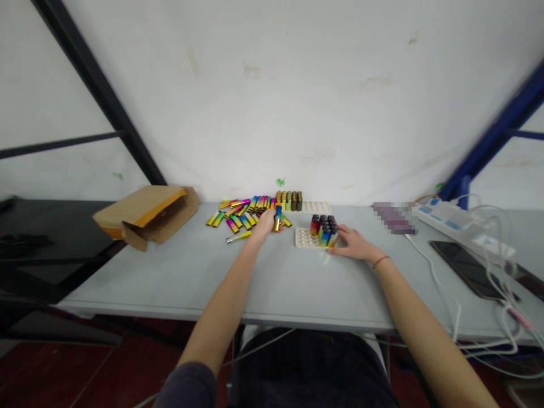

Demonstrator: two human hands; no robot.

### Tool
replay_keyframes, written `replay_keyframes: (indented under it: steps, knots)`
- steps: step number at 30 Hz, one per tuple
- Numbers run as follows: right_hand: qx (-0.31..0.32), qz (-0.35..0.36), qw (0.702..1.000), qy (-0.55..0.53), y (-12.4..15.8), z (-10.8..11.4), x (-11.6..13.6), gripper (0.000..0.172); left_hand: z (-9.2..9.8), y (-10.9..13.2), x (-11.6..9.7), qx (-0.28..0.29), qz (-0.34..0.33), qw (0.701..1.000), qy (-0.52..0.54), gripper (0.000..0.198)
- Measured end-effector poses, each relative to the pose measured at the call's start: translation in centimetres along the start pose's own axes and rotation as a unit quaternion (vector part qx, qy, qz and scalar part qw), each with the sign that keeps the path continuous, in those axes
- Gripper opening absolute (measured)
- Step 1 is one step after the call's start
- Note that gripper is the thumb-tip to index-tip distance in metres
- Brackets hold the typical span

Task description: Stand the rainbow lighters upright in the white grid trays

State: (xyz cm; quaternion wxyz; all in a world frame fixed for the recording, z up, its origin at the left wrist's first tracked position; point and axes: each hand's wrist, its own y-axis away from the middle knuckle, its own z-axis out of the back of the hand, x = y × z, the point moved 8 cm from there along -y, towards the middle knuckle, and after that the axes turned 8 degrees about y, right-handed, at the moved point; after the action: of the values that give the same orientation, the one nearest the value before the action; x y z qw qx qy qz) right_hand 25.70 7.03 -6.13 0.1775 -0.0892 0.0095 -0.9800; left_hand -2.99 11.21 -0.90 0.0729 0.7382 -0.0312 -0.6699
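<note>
My left hand (267,221) is closed around a blue and gold lighter (277,219), holding it upright over the front of a loose pile. That pile of shiny multicoloured lighters (233,225) lies scattered on the table to the left. My right hand (353,243) rests at the right end of a white tray with round holes (304,238), thumb and fingers spread along its side. Several upright lighters with black tops (325,229) stand in the right part of this tray; its left holes show bare.
Behind stands a second white tray (317,207), with rows of upright lighters (289,200) at its left. An opened cardboard box (144,212) lies at left. On the right are a power strip (463,226), a dark phone (467,269), a pixelated purple item (394,219) and white cables (433,266).
</note>
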Motion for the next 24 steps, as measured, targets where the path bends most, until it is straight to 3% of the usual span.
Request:
replay_keyframes:
  steps: [3, 6, 12, 16, 19, 24]
  knots:
    - [0.007, 0.001, 1.0, -0.003, 0.1, 0.2, 0.3, 0.092, -1.9, 1.0, 0.8, 0.012, 0.023, 0.997, 0.075, 0.024]
    - [0.013, -0.001, 1.0, -0.004, 0.2, 0.4, 0.5, 0.089, -3.5, 2.0, 1.2, 0.043, 0.001, 0.993, 0.108, 0.029]
    - [0.009, 0.001, 1.0, -0.004, 0.3, 0.5, 0.6, 0.089, -5.6, 3.2, 2.1, 0.082, -0.004, 0.983, 0.162, 0.026]
    - [0.007, 0.001, 1.0, -0.006, 0.2, 0.3, 0.4, 0.089, -5.6, 3.4, 2.6, 0.041, 0.011, 0.977, 0.209, 0.025]
    - [0.001, 0.003, 1.0, -0.004, 0.1, 0.3, 0.3, 0.091, -5.3, 3.3, 3.0, 0.016, 0.035, 0.97, 0.239, 0.034]
    - [-0.002, 0.01, 1.0, -0.001, 0.1, 0.3, 0.2, 0.091, -5.3, 2.9, 3.2, 0.046, 0.075, 0.957, 0.277, 0.056]
